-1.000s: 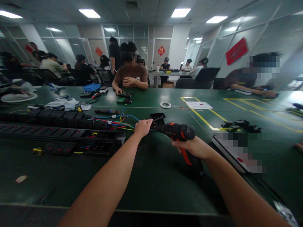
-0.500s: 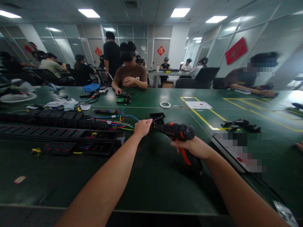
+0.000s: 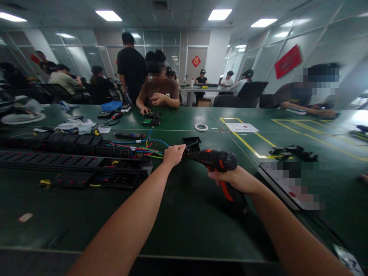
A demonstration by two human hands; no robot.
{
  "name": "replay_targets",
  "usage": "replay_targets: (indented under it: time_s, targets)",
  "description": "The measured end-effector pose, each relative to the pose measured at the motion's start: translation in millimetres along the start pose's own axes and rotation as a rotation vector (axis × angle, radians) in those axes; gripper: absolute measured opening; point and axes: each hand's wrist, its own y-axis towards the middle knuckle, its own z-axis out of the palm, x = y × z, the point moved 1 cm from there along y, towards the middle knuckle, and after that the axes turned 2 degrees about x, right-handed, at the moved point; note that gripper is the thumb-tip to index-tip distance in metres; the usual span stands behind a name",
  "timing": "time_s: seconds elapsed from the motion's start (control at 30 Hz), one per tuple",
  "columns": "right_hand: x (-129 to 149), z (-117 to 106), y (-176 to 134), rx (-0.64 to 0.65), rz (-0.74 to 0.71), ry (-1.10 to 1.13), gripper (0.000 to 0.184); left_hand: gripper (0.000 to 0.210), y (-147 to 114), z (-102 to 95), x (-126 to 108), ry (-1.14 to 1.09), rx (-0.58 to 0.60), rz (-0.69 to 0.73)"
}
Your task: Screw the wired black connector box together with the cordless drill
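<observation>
My right hand [image 3: 234, 178] is wrapped round the grip of a black and orange cordless drill [image 3: 217, 159]. The drill lies level, its nose pointing left at a small black part close to my left fingers. My left hand [image 3: 174, 154] is closed on that small dark part, which is mostly hidden by the fingers. Just behind is an open black plastic housing [image 3: 191, 142]. Red, green, yellow and blue wires [image 3: 149, 150] run from the left up to my left hand. They come from a row of black socket modules [image 3: 77, 143].
A long black strip [image 3: 57, 160] and a loose socket module [image 3: 73, 179] lie at left. A white ring [image 3: 201, 127], a paper sheet [image 3: 243, 127] and black brackets [image 3: 296, 153] are farther off. A flat tray-like object [image 3: 287, 188] lies right. A person [image 3: 159, 92] works opposite.
My hands and the drill stay almost in place. In the background, the standing person in black has shifted left and looks larger.
</observation>
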Motion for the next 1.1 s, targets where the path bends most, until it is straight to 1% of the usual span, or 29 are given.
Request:
replay_targets:
  time_s: [0.37,0.63,0.87,1.1]
  targets:
    - [-0.5,-0.9,0.6,0.014,-0.03,-0.019,0.03,0.05,1.4,3.3,3.9,-0.017,-0.016,0.022]
    - [1.9,-0.6,-0.4,0.004,-0.017,-0.041,0.029,0.05,1.5,3.1,4.9,-0.014,-0.018,0.038]
    - [2.5,0.2,-0.4,0.015,-0.034,-0.034,0.031,0.049,1.9,4.3,4.4,-0.014,-0.022,0.01]
    - [2.3,-0.7,-0.3,0.021,-0.036,-0.051,0.031,0.048,1.4,2.8,3.7,-0.022,-0.019,0.014]
